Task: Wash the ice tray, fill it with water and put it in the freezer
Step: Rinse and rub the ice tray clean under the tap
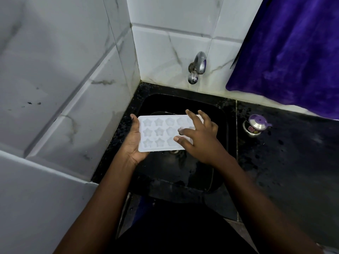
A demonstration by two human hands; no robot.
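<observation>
A white ice tray (159,132) with star-shaped cups is held level over the black sink (216,162). My left hand (134,142) grips the tray's left end from below, thumb on the far corner. My right hand (200,136) lies spread over the tray's right part, fingertips touching the cups. A chrome tap (197,66) sticks out of the tiled wall above the sink; no water runs from it.
A black stone counter (293,162) extends to the right, carrying a small steel container with a purple lid (255,125). A purple cloth (289,52) hangs at the upper right. White marble-look tiled walls (73,88) close in the left and back.
</observation>
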